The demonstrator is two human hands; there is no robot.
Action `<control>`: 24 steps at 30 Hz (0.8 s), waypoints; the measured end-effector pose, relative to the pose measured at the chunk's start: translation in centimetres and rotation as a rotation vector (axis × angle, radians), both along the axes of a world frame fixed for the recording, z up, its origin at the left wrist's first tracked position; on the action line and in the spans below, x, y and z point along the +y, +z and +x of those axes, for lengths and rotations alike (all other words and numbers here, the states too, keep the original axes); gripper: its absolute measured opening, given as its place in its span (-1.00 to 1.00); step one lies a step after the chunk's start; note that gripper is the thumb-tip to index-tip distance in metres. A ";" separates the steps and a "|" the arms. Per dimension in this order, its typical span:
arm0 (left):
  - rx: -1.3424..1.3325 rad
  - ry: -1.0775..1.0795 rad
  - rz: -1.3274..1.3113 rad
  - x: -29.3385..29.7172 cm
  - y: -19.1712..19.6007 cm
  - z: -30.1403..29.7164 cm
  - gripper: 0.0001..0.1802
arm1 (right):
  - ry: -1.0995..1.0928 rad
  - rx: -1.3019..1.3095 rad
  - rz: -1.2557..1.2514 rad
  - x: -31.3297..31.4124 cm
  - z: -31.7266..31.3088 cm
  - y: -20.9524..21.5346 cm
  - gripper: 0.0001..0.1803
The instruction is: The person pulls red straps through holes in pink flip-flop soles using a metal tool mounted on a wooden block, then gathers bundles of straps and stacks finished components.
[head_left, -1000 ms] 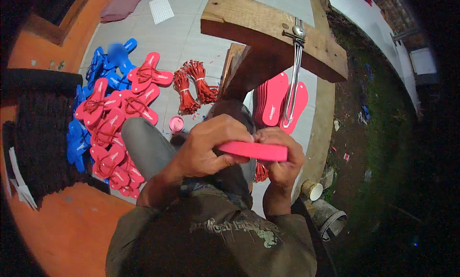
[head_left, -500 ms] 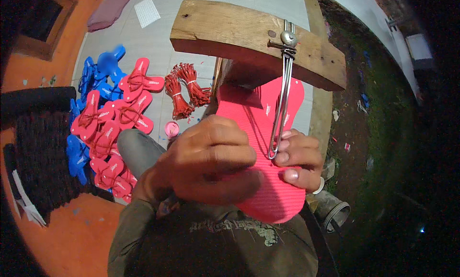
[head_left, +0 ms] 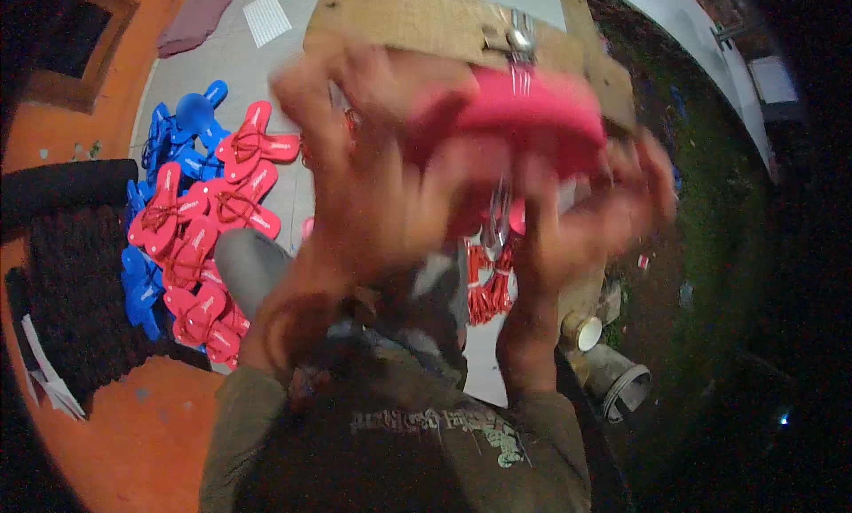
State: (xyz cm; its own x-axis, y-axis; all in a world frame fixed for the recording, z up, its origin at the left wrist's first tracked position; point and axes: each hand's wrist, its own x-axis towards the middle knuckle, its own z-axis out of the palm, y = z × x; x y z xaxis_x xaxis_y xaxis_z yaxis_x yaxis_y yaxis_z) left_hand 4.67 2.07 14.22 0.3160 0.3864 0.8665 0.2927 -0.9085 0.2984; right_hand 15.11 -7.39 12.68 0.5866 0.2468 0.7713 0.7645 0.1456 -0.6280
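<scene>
Both hands are smeared by motion around a pink flip-flop sole (head_left: 555,114), which looks bent and is raised against the wooden beam. My left hand (head_left: 382,167) grips its left side, thumb on the near side. At the right side, my right hand (head_left: 595,216) has its thumb and fingers around the sole, partly blurred. A long looped metal wire tool (head_left: 500,216), fixed to the wooden beam (head_left: 408,16), hangs down between the hands. The sole hides its middle part.
Pink flip-flops (head_left: 186,256) lie piled at the left, among blue flip-flops (head_left: 142,291). Bundles of red straps (head_left: 490,287) show below the hands. A pale cup (head_left: 586,333) and a grey bucket (head_left: 621,393) stand at the lower right. A black cushioned seat (head_left: 80,273) is far left.
The sole has moved up toward the beam, turning from lying lengthwise to bent across. My left hand has risen with it, and my right hand has shifted up and right.
</scene>
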 end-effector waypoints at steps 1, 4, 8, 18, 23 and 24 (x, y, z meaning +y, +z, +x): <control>-0.038 0.107 -0.097 0.2 0.8 0.2 -0.37 | -0.082 -0.056 -0.097 1.9 1.1 0.4 -0.22; -0.343 -0.044 0.042 2.0 0.9 0.6 -0.15 | -0.042 -0.031 0.110 1.3 1.9 -0.8 -0.21; -0.154 0.187 -0.344 -0.1 -7.2 -6.2 -0.36 | -0.572 0.268 -0.556 -4.8 12.0 -19.3 -0.25; 0.335 -0.202 -1.229 -8.0 -18.4 -7.6 -0.51 | -0.467 0.694 -0.846 -10.2 9.3 -25.6 -0.15; 0.218 -0.309 -1.316 -9.6 -15.7 -1.8 -0.46 | 0.126 0.662 -0.790 -15.3 -6.4 -16.3 0.00; 0.212 -0.266 -1.373 -9.5 -15.8 -1.7 -0.49 | 0.172 0.757 -0.853 -15.4 -8.0 -15.0 0.00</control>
State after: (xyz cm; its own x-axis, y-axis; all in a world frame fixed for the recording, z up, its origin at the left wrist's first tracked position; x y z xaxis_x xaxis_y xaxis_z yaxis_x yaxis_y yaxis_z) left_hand 2.99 -7.46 -1.61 0.5865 0.7804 -0.2167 0.3115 0.0296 0.9498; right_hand 7.09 -22.79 -2.31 0.7360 0.6403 -0.2199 0.1613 -0.4813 -0.8616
